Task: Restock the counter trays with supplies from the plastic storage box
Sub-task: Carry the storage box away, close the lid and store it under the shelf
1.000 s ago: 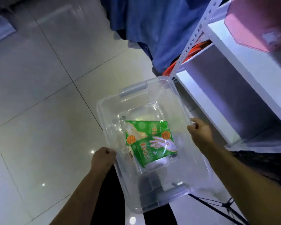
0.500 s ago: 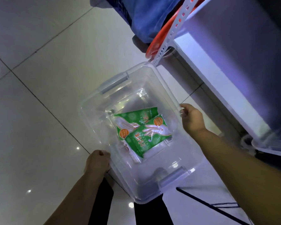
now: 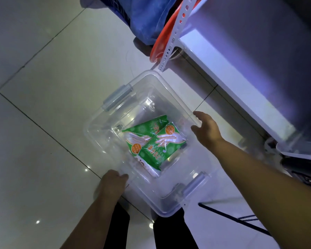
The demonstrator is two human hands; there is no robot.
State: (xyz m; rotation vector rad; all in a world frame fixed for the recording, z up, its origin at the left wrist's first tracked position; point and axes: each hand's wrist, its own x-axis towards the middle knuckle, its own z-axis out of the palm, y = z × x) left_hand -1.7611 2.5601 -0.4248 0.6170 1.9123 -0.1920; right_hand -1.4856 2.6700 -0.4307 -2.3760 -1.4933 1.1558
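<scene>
A clear plastic storage box (image 3: pixel 171 209) with grey end handles hangs low over the tiled floor, in front of my legs. Inside it lie two overlapping green packets of disposable gloves (image 3: pixel 153 142). My left hand (image 3: pixel 113 182) grips the box's near-left rim, fingers curled over the edge. My right hand (image 3: pixel 205 130) holds the right rim, thumb on top. No lid is on the box.
A white metal shelf unit (image 3: pixel 223 69) with a perforated upright stands at the right. An orange basin (image 3: pixel 160 45) and blue cloth (image 3: pixel 147 17) lie behind the upright. A thin black rod (image 3: pixel 232 218) crosses the floor at lower right. Glossy tiled floor spreads to the left.
The box has come down lower and swung toward the shelf upright while both hands keep hold of its rims. My view has tipped downward.
</scene>
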